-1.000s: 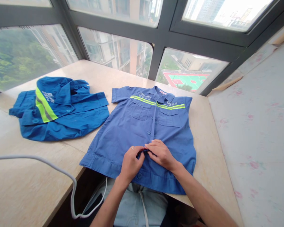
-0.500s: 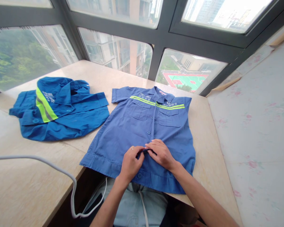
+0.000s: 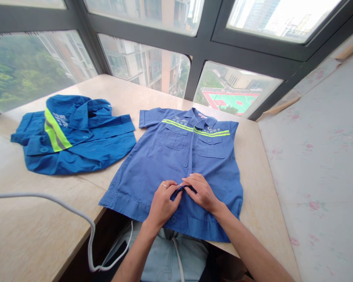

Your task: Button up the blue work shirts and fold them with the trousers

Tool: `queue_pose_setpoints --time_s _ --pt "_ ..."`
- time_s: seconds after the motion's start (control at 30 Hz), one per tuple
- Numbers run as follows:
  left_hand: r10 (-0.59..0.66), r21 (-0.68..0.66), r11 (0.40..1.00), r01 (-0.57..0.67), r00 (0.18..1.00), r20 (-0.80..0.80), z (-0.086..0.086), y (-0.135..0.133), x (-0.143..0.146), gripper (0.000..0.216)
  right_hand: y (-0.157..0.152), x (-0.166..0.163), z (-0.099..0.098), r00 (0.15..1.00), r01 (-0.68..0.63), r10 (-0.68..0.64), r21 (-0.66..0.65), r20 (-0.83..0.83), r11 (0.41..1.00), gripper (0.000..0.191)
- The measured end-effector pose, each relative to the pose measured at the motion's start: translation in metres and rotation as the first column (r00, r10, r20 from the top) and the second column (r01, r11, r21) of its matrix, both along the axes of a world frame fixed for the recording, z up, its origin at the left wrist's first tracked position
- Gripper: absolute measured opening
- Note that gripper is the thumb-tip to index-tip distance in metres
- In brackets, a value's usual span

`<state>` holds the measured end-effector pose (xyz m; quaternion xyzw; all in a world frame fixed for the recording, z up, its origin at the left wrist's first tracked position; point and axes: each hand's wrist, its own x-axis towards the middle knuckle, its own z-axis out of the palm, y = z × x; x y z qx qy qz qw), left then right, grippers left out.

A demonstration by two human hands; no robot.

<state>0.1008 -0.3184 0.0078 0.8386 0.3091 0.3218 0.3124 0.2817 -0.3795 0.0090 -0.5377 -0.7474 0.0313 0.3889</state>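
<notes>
My left hand [image 3: 163, 201] and my right hand [image 3: 201, 192] meet over the front opening of the light blue shirt [image 3: 153, 164], low on its button band. The fingers [image 3: 173, 184] of my left hand are curled in tight and pinch one edge of the band. Those of my right hand are bent down close together on the other edge, thumb tucked under, so both hands are closed on the cloth with a small dark gap of lifted fabric between them. I cannot tell whether a button sits in that gap. A ring [image 3: 164, 186] shows on my left hand. The shirt lies flat and face up on the bench [image 3: 32, 231], collar toward the window [image 3: 200, 51] and hem hanging just over the near edge above my lap. Its short sleeves are spread and a yellow-green stripe [image 3: 194, 129] runs across the chest above two pockets. One button [image 3: 172, 220] shows on the band below my left hand. To the left, just beside the shirt's sleeve, lies a darker blue jacket [image 3: 85, 145], crumpled and partly folded over itself. A white cable [image 3: 76, 213] arcs across the near left of the bench and drops over its edge.
</notes>
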Motion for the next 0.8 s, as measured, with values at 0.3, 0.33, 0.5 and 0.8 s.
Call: queue_pose_setpoints --time_s 0.3,0.33,0.5,0.8 --pt "-0.025 0.006 1.0 0.025 0.999 0.024 -0.0015 -0.0016 -0.0022 0.016 -0.0011 -0.0012 0.0034 1.0 -0.007 0.008 0.016 -0.021 1.0 0.039" --pt "-0.029 -0.005 1.0 0.029 0.999 0.024 -0.0018 -0.0012 -0.0022 0.015 -0.0012 -0.0013 0.0035 1.0 -0.008 0.008 0.017 -0.021 1.0 0.039" --pt "-0.049 -0.099 0.994 0.052 0.998 0.029 -0.0014 0.0022 -0.0022 0.014 -0.0012 -0.0017 0.002 0.999 -0.019 0.019 -0.011 -0.029 1.0 0.039" --pt "0.006 -0.203 0.979 0.002 0.999 0.04 0.004 0.0025 -0.0014 0.007 -0.0024 -0.0024 0.008 0.996 0.082 -0.084 0.084 0.017 0.993 0.025"
